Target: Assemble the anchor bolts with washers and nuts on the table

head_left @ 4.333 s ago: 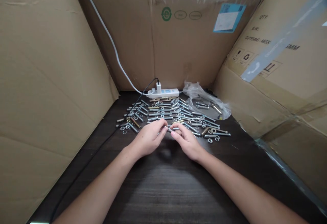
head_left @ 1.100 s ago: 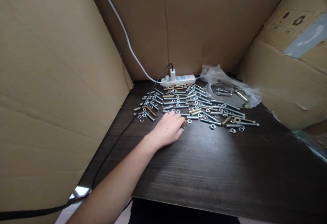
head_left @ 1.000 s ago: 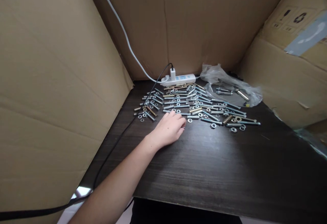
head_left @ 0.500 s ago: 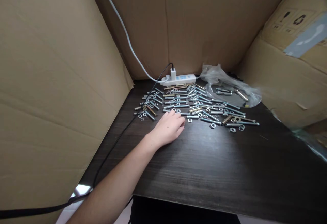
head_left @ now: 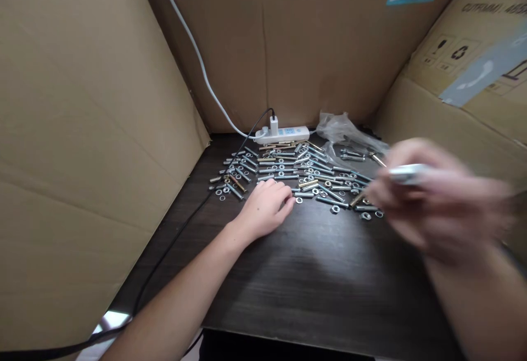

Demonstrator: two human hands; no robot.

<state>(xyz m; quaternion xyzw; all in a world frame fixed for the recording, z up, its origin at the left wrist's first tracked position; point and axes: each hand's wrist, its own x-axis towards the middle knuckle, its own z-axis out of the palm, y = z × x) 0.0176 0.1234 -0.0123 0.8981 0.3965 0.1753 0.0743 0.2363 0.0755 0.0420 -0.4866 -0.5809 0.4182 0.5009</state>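
My left hand point(head_left: 267, 207) rests palm down on the dark table, at the near edge of the laid-out hardware. Its thumb is apart from the bent fingers, and nothing shows in its grasp. Its fingertips are by a bolt point(head_left: 295, 189) and a washer point(head_left: 299, 200). My right hand point(head_left: 448, 207), smeared by motion, is raised over the table's right side. Between its fingers is a shiny silver metal piece point(head_left: 407, 173), too blurred to name exactly. Behind that hand lie several bolts, sleeves, nuts and washers, partly hidden; a nut point(head_left: 365, 216) shows to its left.
A white power strip point(head_left: 302, 134) with a plugged-in charger point(head_left: 274, 125) lies along the back. A clear plastic bag point(head_left: 343, 128) holds more bolts. A black cable point(head_left: 181, 226) crosses the left side. Cardboard walls point(head_left: 94, 103) enclose the table point(head_left: 313, 289).
My right hand has come into view from the right, holding the silver piece. My left hand stays on the table almost unmoved. The view has tilted up slightly.
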